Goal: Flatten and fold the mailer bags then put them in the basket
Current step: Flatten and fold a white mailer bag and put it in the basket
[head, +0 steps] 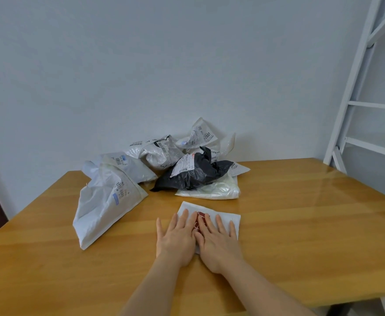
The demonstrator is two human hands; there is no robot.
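Mailer bag [223, 215], small, white and folded into a compact rectangle, lies flat on the wooden worktop [300, 224] directly under both hands, with a dark red printed patch showing between the fingers. Left hand [175, 236] lies palm down with fingers straight and slightly spread; its inner fingers press on the left part of the bag while the outer fingers and thumb rest on the bare wood beside it. Right hand [218, 240] is likewise flat, fingers straight and fanned, pressing on the middle and right part of the bag. The two hands touch each other side by side, and neither grips anything.

Behind them, toward the wall, sits a heap of crumpled mailer bags [164, 153], with a black mailer bag [196, 174] in front of it and a large white mailer bag [104, 201] lying to the left, well apart from the hands. A white metal frame [357, 87] stands at the right.
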